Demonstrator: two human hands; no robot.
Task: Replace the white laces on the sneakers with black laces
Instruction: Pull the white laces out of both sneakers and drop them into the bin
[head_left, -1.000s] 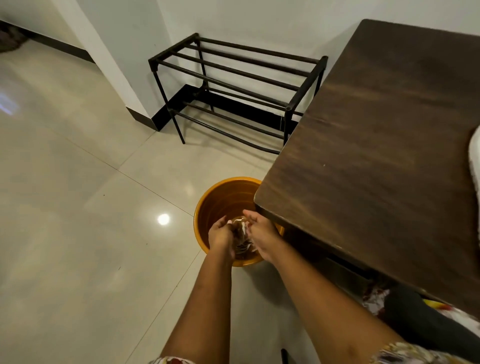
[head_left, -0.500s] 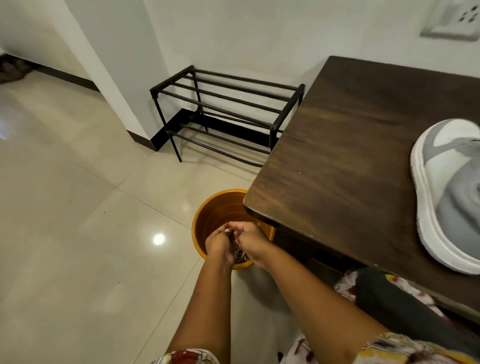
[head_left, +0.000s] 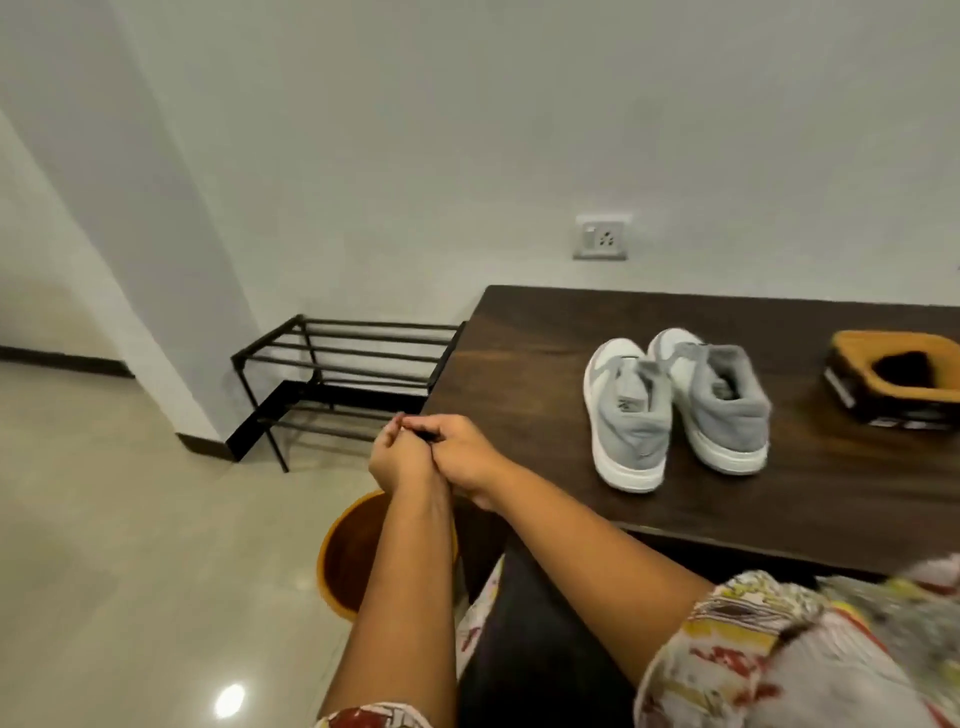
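The left sneaker (head_left: 626, 415) and right sneaker (head_left: 714, 400) stand side by side on the table (head_left: 545, 338), toes to the wall (head_left: 519, 130), heels to you. Your left hand (head_left: 397, 460) and right hand (head_left: 462, 452) meet, fingers curled, at the table's corner; I cannot tell if they hold something. An orange bin (head_left: 343, 551) stands below.

Only one view here: a wide-angle cam worn on the person's head, tilted forward and down along both forearms. The left hand (head_left: 397, 462) and right hand (head_left: 460, 457) sit close to the lens, low in the middle. Past the fingers it faces the wall (head_left: 467, 130). Right of the fingers is the table (head_left: 519, 364) with the sneakers (head_left: 631, 415). Under the fingers, the orange bin (head_left: 337, 556) on the floor (head_left: 104, 519).
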